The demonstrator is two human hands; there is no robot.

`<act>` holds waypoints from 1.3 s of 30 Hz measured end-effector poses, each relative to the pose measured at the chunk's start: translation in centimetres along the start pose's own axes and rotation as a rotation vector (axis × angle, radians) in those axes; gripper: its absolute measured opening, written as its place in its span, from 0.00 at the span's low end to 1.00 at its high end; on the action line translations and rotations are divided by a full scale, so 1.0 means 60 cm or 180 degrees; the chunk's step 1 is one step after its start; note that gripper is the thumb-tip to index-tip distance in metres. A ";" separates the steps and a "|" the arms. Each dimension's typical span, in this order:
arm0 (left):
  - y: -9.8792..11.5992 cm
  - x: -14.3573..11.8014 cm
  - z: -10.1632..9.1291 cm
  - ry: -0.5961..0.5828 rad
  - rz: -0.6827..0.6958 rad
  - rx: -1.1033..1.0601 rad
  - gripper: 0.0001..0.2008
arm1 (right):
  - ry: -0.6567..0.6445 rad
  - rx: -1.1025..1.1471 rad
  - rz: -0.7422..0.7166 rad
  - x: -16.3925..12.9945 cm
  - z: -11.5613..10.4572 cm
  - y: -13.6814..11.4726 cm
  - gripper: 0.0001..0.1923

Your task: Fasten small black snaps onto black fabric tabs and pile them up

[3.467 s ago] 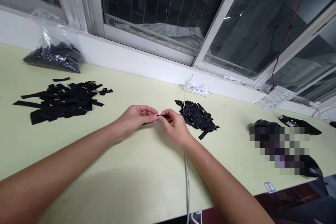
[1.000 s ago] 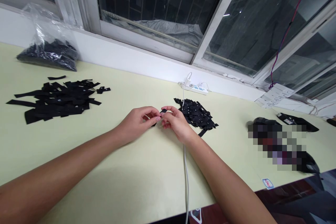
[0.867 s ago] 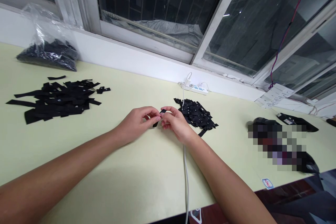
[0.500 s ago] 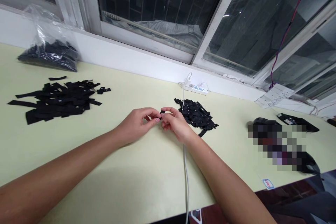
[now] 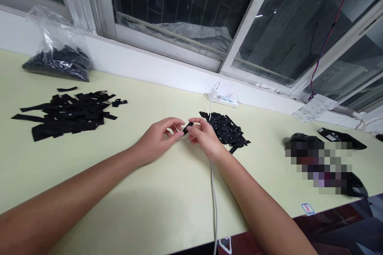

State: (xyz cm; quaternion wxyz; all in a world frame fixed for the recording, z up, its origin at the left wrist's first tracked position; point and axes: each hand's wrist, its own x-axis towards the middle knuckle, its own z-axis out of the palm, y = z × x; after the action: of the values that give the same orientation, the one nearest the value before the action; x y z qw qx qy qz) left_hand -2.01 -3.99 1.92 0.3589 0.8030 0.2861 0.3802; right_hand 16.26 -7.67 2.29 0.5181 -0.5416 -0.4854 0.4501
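Observation:
A small black fabric strip (image 5: 187, 128) is held slantwise between my two hands above the table. My right hand (image 5: 206, 137) pinches its upper part between thumb and fingers. The thumb of my left hand (image 5: 160, 137) meets the lower end, with the fingers curled close by. Just behind my right hand lies a pile of folded black pieces (image 5: 226, 128), several with small light specks. Further off on the left is a wider heap of flat black strips (image 5: 74, 113).
A clear plastic bag (image 5: 58, 61) of black pieces stands at the back left. A white cable (image 5: 214, 199) runs from the power strip (image 5: 224, 100) past my right forearm to the front edge. Dark, partly blurred items (image 5: 303, 143) lie at the right. Windows line the back.
The fingers of my hands have drawn slightly apart, and more of the black strip shows between them. My right hand has shifted a little to the right.

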 end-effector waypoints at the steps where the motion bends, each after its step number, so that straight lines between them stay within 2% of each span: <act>1: 0.000 0.000 0.000 0.0050 -0.0063 -0.0003 0.14 | 0.0121 -0.0287 -0.0200 0.005 -0.013 0.000 0.22; 4: -0.003 0.000 -0.003 0.0096 -0.0181 0.0061 0.15 | 0.0805 -0.1558 -0.0708 0.019 -0.063 -0.002 0.20; 7: -0.004 -0.001 -0.005 0.0054 -0.0221 0.0128 0.15 | 0.1340 -0.2671 -0.0503 0.027 -0.111 -0.007 0.18; 10: -0.004 -0.001 -0.008 0.0064 -0.0239 0.0225 0.15 | 0.1531 -0.3192 -0.0127 0.030 -0.134 -0.006 0.19; 14: -0.004 -0.001 -0.011 0.0105 -0.0225 0.0371 0.14 | 0.1587 -0.3460 0.0098 0.034 -0.140 0.002 0.19; 24: -0.009 -0.002 -0.009 0.0027 -0.0212 0.0370 0.13 | 0.1785 -0.3649 0.0137 0.038 -0.156 0.011 0.19; 27: -0.011 -0.001 -0.010 0.0030 -0.0197 0.0367 0.13 | 0.2149 -0.3565 -0.0172 0.037 -0.158 0.007 0.18; 31: -0.016 0.000 -0.011 0.0022 -0.0162 0.0361 0.14 | 0.2722 -0.2879 -0.0952 0.036 -0.163 -0.005 0.17; 34: -0.012 -0.004 -0.009 0.0007 -0.0339 0.0295 0.17 | 0.2880 -0.2332 -0.1109 0.036 -0.162 -0.009 0.16; 36: -0.004 -0.006 -0.008 0.0035 -0.0581 0.0078 0.22 | 0.2716 -0.2025 -0.1097 0.034 -0.148 -0.010 0.15; 37: 0.002 -0.005 -0.009 0.0061 -0.0689 -0.0074 0.24 | 0.2500 -0.1877 -0.1096 0.030 -0.136 -0.011 0.15; 39: 0.013 0.000 -0.015 0.0261 -0.0761 -0.0360 0.26 | 0.1738 -0.1585 -0.1036 0.018 -0.101 -0.015 0.17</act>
State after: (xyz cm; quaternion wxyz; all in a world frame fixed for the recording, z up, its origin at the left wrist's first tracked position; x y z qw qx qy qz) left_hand -2.63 -4.13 2.92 0.4344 0.7255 0.3722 0.3827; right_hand 22.36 -7.39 3.56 0.5455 -0.6663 -0.5036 0.0703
